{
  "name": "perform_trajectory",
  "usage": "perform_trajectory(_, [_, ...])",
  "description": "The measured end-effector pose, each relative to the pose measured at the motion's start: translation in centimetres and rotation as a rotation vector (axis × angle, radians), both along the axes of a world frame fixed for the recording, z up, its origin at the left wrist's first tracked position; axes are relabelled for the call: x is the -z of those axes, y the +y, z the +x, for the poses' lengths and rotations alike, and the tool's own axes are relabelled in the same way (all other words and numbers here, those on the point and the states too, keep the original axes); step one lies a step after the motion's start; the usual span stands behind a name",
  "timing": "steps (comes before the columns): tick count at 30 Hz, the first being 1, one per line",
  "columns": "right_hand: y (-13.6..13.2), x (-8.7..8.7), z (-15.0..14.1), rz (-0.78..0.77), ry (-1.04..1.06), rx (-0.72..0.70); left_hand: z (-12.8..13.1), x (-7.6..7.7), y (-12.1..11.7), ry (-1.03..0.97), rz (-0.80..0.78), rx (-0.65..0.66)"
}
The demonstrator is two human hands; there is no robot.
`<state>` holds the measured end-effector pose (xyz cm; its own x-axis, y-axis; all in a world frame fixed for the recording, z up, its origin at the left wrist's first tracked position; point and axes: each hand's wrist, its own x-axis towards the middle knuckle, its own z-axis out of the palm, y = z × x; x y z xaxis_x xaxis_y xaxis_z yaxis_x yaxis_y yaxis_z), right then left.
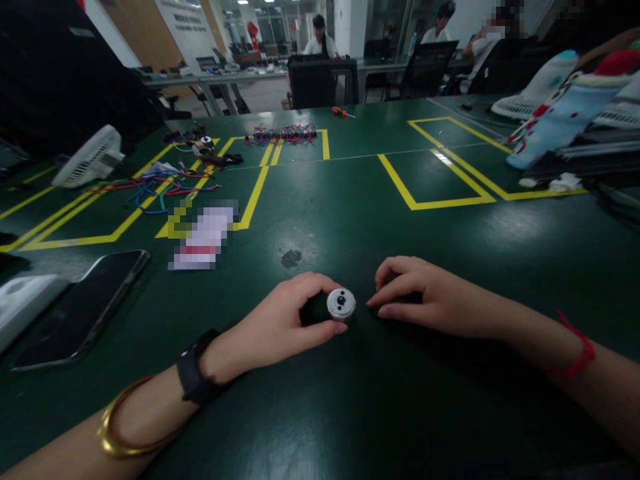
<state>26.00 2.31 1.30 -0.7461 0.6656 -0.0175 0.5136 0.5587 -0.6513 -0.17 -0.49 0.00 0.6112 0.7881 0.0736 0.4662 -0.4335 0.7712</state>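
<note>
Near the middle of the green table, my left hand (283, 317) grips a small round metal piece (341, 303), which looks like a motor seen end-on. Its pale face has a dark centre and two small dark holes. The thumb and index finger hold it from either side. Just to its right, my right hand (425, 293) rests low over the table with bent fingers slightly apart. Nothing shows between those fingers, and they are a short gap away from the metal piece.
A phone (85, 310) and a white power strip (25, 300) lie at left. Beyond are a blurred card (205, 237), loose wires (160, 190), a white fan (90, 157), a wire bundle (283, 135) and a screwdriver (343, 113). A blue snowman-like item (555, 123) stands right.
</note>
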Motion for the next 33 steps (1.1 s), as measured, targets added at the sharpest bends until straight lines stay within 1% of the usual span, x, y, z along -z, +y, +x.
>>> perform_trajectory(1, [0.0, -0.1, 0.1, -0.035, 0.053, 0.033, 0.0, 0.0, 0.0, -0.001, -0.001, 0.001])
perform_trajectory(3, [0.2, -0.2, 0.2, -0.094, 0.187, 0.155, 0.0, 0.0, 0.0, -0.001, -0.006, 0.002])
perform_trajectory(5, [0.5, 0.1, 0.5, -0.145, 0.337, 0.340, 0.0, 0.1, 0.0, -0.007, -0.011, 0.004])
perform_trajectory(8, [1.4, 1.1, 1.0, -0.249, 0.550, 0.598, -0.1, 0.1, 0.0, -0.013, -0.008, 0.002])
perform_trajectory(10, [1.9, 1.8, 1.2, -0.305, 0.628, 0.689, -0.1, 0.1, 0.0, -0.007, -0.007, 0.001])
perform_trajectory(12, [2.2, 2.2, 1.2, -0.339, 0.649, 0.715, -0.1, 0.1, 0.0, 0.000, -0.009, 0.001])
perform_trajectory(15, [2.0, 2.1, 1.0, -0.330, 0.601, 0.687, -0.1, 0.1, 0.0, -0.002, -0.012, 0.003])
perform_trajectory(18, [1.6, 1.5, 0.9, -0.275, 0.434, 0.598, -0.1, 0.1, 0.0, -0.008, -0.009, 0.000])
perform_trajectory(21, [1.4, 0.9, 0.8, -0.202, 0.242, 0.458, -0.1, 0.1, 0.1, -0.002, -0.009, 0.003])
perform_trajectory(25, [1.2, 0.3, 0.8, -0.022, 0.033, 0.237, -0.1, 0.1, 0.0, -0.001, -0.007, 0.001])
perform_trajectory(27, [0.9, 0.0, 0.7, 0.031, -0.027, 0.124, 0.0, 0.1, -0.1, -0.005, -0.004, 0.003])
perform_trajectory(29, [0.4, -0.2, 0.6, 0.069, -0.064, 0.043, 0.0, 0.1, -0.1, -0.009, -0.001, 0.004])
perform_trajectory(31, [-0.1, -0.3, 0.3, 0.116, -0.091, -0.006, 0.0, 0.1, -0.1, -0.006, 0.002, 0.004])
perform_trajectory(33, [-0.5, -0.2, -0.1, 0.147, -0.086, -0.020, 0.0, 0.1, 0.0, 0.000, 0.001, 0.003])
